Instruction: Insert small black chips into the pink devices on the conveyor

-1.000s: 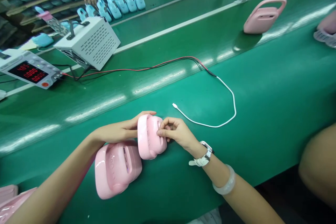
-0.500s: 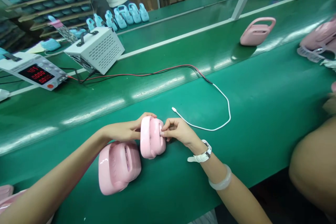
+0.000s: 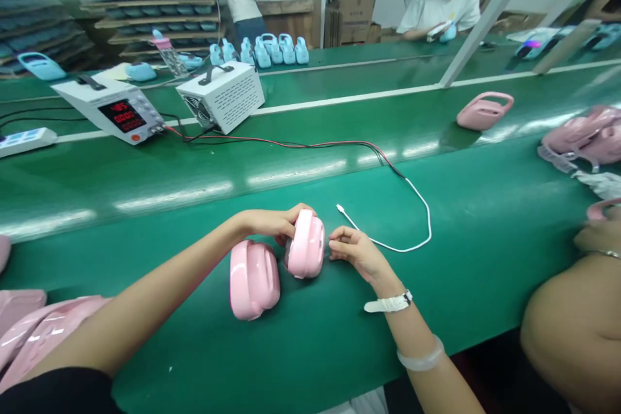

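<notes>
My left hand grips a glossy pink device with a carrying handle, perhaps a portable speaker, and holds it on its side above the green work surface. Just right of that device is my right hand, its fingers loosely curled, not touching it and with nothing visible in them. A second pink device of the same kind sits to the left, below my left wrist. Beyond my right hand lies a white cable, its plug end free on the surface.
The cable runs by red and black leads to a white power supply with red digits. Beside it stands a vented white box. Pink devices lie at left and right. Blue devices line the far side. A co-worker's arm is at right.
My right hand has come off the pink device and moved a little right. The held device has turned slightly in my left hand. The view has tilted up and shifted left.
</notes>
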A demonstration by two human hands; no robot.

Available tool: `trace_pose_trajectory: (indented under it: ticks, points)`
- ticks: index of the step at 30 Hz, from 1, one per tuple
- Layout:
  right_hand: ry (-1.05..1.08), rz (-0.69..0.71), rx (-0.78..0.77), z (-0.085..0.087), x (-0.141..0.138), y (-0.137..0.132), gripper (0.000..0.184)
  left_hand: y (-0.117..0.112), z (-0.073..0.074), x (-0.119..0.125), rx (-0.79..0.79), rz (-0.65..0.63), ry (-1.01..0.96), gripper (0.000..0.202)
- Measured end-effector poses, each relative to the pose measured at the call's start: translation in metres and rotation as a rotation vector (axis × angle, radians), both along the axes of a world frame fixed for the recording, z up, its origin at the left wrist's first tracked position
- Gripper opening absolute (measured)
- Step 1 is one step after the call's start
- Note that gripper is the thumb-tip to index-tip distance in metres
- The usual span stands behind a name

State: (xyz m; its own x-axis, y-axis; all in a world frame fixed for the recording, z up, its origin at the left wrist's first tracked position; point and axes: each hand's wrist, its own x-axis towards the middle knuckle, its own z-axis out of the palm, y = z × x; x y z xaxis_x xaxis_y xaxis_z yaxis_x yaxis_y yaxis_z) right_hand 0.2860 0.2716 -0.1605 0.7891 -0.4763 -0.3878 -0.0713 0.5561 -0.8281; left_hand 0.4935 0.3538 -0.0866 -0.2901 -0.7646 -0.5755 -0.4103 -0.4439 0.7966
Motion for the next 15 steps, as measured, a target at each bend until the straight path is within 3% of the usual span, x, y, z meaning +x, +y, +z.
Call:
trace_pose_trajectory:
  ticks: [4,15]
  points:
    - [0.009,-0.053,0.003,-0.002,0.000,0.006,0.045,0.001,0.002,-0.003,-0.001,0.010,0.009,0.051]
    - [0.019,-0.014,0.003,-0.003,0.010,0.008,0.044,0.004,-0.008,0.005,-0.064,-0.057,-0.026,0.051]
